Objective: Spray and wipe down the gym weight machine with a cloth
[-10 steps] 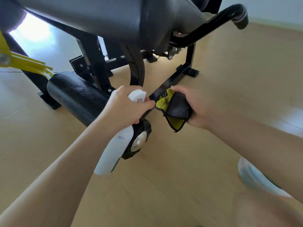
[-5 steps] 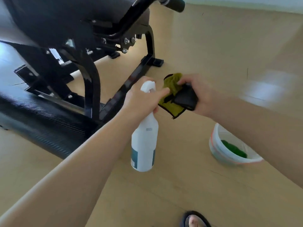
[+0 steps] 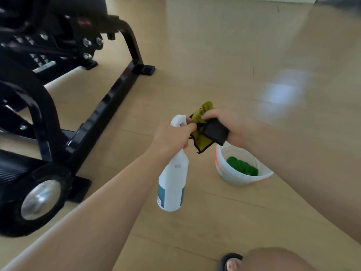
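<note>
The left hand [image 3: 172, 136] is wrapped around the neck of a white spray bottle [image 3: 172, 180], fingers closed at the trigger head, and the bottle hangs upright below the fist, clear of the wooden floor [image 3: 214, 55]. A teal band shows low on the bottle's side. Just to the right, the right hand [image 3: 230, 127] grips a bunched cloth [image 3: 203, 130] — olive-yellow on one face, dark on the other — with the thumb over the top fold and the fingers curled under the dark flap. The two hands sit touching or nearly so, the nozzle of the bottle right beside the yellow part of the cloth; whether spray is coming out cannot be told.

The gym weight machine [image 3: 58, 65] fills the left side of the view, well apart from both hands. Its black base rail [image 3: 109, 106] runs from a far foot down toward the near left, where a dark padded roller with a shiny metal end cap [image 3: 40, 196] lies close to the floor. A curved black upright rises behind it, and bolts show on the bracket above.

On the floor just near of the right hand stands a pale plastic bucket [image 3: 222, 173] with a reddish line around its rim — a green cloth [image 3: 242, 166] lies inside it. At the near edge of the view a dark sandal [image 3: 228, 261] with toes in it shows beside a blurred knee.
</note>
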